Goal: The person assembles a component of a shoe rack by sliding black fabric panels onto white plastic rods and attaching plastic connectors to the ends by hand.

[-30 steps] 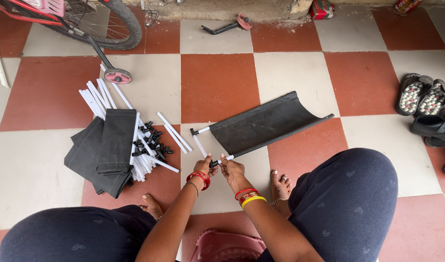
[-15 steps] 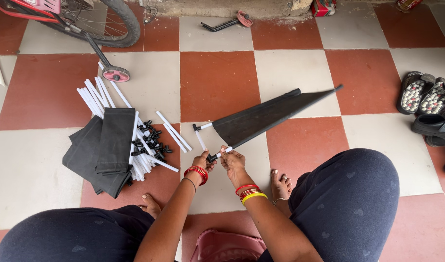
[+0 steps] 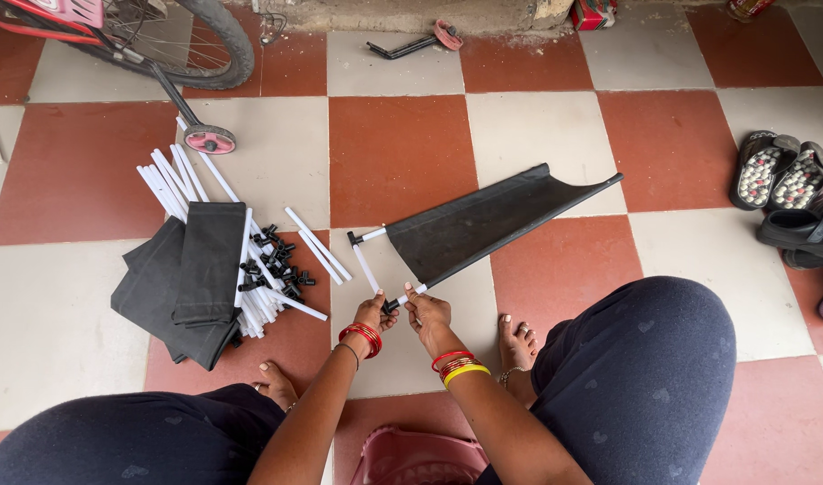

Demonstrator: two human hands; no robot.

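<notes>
- Left hand [image 3: 372,312] is pinching the small black plastic corner connector [image 3: 390,305], fingers curled, wrist bent up.
- Right hand [image 3: 426,310] is gripping the thin white tube [image 3: 411,294] entering that connector, fingertips closed on it.
- Tube is running into the hem of a black fabric panel [image 3: 483,220], matte, slightly sagging, resting on the checkered tile floor [image 3: 402,153] just ahead of the hands.
- Loose white tubes [image 3: 173,180], black connectors [image 3: 272,260] and folded black fabric [image 3: 196,278] are lying to the left.

Red bangles [image 3: 361,336]; one yellow [image 3: 470,370]; dark, perhaps patterned trousers [image 3: 645,377].
</notes>
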